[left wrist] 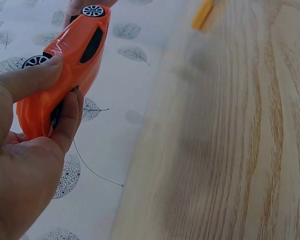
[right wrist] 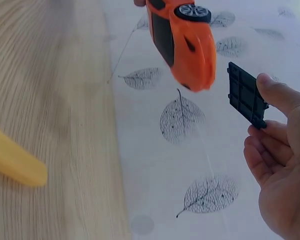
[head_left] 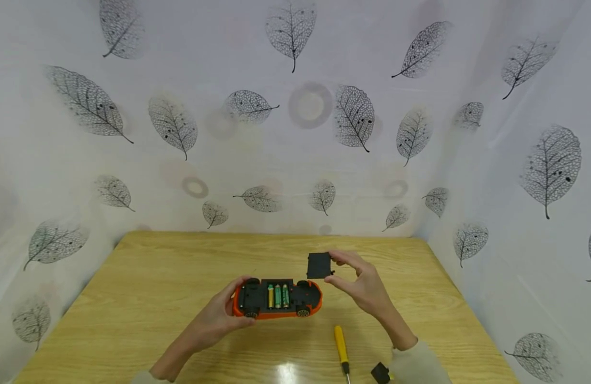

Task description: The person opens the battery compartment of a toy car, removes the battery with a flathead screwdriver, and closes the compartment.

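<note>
An orange toy car (head_left: pixel 276 316) is held up with its black underside facing the head camera. My left hand (head_left: pixel 217 316) grips it by one end, thumb along the near side. Three green batteries (head_left: pixel 278 296) lie side by side in the uncovered compartment in its underside. My right hand (head_left: pixel 365 285) pinches a black square battery cover (head_left: pixel 319 265) by its edge, just above and right of the car's free end. In the right wrist view the cover (right wrist: pixel 246 94) shows a ribbed face and small tabs, apart from the car (right wrist: pixel 192 50).
A yellow-handled screwdriver (head_left: pixel 341 345) lies on the wooden table (head_left: pixel 170 277) below the right hand. Near the right sleeve is a small black piece (head_left: pixel 380 373). Behind the table hangs a white curtain (head_left: pixel 271 154) printed with leaves.
</note>
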The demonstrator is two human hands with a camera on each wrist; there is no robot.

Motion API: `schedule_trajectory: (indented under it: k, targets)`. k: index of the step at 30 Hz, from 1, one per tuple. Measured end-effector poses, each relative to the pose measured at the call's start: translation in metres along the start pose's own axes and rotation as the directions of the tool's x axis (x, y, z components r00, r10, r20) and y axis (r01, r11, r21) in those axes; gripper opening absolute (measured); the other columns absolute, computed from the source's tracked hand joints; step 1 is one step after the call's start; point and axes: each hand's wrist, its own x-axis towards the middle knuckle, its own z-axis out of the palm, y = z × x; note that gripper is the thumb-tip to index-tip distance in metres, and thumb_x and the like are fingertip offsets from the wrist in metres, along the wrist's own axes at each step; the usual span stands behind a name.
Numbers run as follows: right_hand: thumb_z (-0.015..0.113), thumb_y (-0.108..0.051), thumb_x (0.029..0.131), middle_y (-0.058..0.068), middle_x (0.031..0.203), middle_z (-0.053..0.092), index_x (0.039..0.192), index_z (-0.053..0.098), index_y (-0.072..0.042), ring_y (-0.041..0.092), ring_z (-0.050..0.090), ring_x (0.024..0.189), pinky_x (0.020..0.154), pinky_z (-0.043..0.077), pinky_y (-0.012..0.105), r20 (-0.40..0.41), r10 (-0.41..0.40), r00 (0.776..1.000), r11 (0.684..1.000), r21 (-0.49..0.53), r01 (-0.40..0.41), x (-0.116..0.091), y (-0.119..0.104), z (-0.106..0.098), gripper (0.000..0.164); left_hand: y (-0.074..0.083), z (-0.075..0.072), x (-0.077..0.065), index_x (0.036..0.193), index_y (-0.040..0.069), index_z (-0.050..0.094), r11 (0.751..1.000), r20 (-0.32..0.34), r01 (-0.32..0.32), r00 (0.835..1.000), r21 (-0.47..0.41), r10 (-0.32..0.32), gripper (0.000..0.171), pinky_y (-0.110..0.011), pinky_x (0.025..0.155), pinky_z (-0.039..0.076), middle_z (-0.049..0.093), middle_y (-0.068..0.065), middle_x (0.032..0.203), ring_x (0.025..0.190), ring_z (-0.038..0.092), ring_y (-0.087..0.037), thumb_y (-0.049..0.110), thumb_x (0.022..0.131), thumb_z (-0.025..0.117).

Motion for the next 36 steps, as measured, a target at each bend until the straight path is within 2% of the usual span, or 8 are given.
schedule_trajectory:
  k: [8, 14, 20, 27, 32, 36]
  targets:
    - [0.084, 0.008, 0.080, 0.016, 0.131, 0.067, 0.134, 0.065, 0.004, 0.022, 0.063, 0.108, 0.095, 0.050, 0.016, -0.061, 0.037, 0.997, 0.996, -0.082, -0.042, -0.010, 0.006, -0.023, 0.058, 0.001, 0.000, -0.001, 0.158, -0.005, 0.021, 1.000, -0.008, -0.017, 1.000, 0.021, 0.017, 0.088, -0.037, 0.094, 0.059, 0.025, -0.035, 0.157, 0.131, 0.053, -0.044, -0.007, 0.089, 0.075]
    - [0.084, 0.005, 0.081, 0.017, 0.128, 0.068, 0.135, 0.066, 0.002, 0.017, 0.063, 0.104, 0.093, 0.046, 0.009, -0.150, 0.112, 0.982, 0.975, -0.173, -0.137, -0.021, 0.022, -0.036, 0.057, 0.000, -0.001, -0.002, 0.158, -0.005, 0.020, 0.999, -0.009, -0.018, 1.000, 0.027, 0.018, 0.088, -0.037, 0.095, 0.058, 0.025, -0.037, 0.156, 0.132, 0.051, -0.047, -0.008, 0.089, 0.075]
    - [0.084, 0.005, 0.081, 0.022, 0.125, 0.068, 0.132, 0.066, 0.005, 0.033, 0.063, 0.101, 0.090, 0.046, 0.007, -0.273, 0.187, 0.944, 0.948, -0.202, -0.246, -0.034, 0.042, -0.045, 0.054, 0.001, 0.000, -0.002, 0.158, -0.005, 0.021, 1.000, -0.008, -0.012, 1.000, 0.025, 0.012, 0.089, -0.036, 0.096, 0.058, 0.026, -0.036, 0.157, 0.133, 0.050, -0.046, -0.006, 0.089, 0.076]
    - [0.085, 0.003, 0.080, 0.026, 0.125, 0.066, 0.131, 0.065, 0.009, 0.040, 0.063, 0.100, 0.085, 0.046, 0.007, -0.343, 0.253, 0.904, 0.912, -0.227, -0.342, -0.046, 0.058, -0.050, 0.055, 0.003, -0.001, -0.003, 0.159, -0.006, 0.017, 1.000, 0.011, -0.019, 1.000, 0.007, 0.019, 0.090, -0.037, 0.095, 0.058, 0.022, -0.038, 0.158, 0.133, 0.052, -0.043, -0.004, 0.091, 0.076]
    - [0.086, -0.004, 0.082, 0.027, 0.119, 0.068, 0.129, 0.067, 0.009, 0.044, 0.065, 0.097, 0.080, 0.050, 0.013, -0.382, 0.337, 0.861, 0.864, -0.238, -0.444, -0.049, 0.065, -0.052, 0.053, 0.002, -0.001, -0.003, 0.159, -0.005, 0.017, 1.000, 0.018, -0.017, 1.000, -0.006, 0.017, 0.091, -0.037, 0.095, 0.059, 0.021, -0.037, 0.158, 0.133, 0.050, -0.046, -0.004, 0.090, 0.076]
    - [0.086, -0.007, 0.083, 0.029, 0.120, 0.068, 0.129, 0.066, 0.010, 0.044, 0.066, 0.097, 0.078, 0.048, 0.013, -0.402, 0.384, 0.831, 0.829, -0.246, -0.502, -0.052, 0.074, -0.053, 0.053, 0.002, -0.001, -0.004, 0.159, -0.005, 0.017, 1.000, 0.014, -0.020, 1.000, 0.000, 0.020, 0.091, -0.037, 0.095, 0.059, 0.021, -0.037, 0.158, 0.133, 0.049, -0.048, -0.005, 0.090, 0.076]
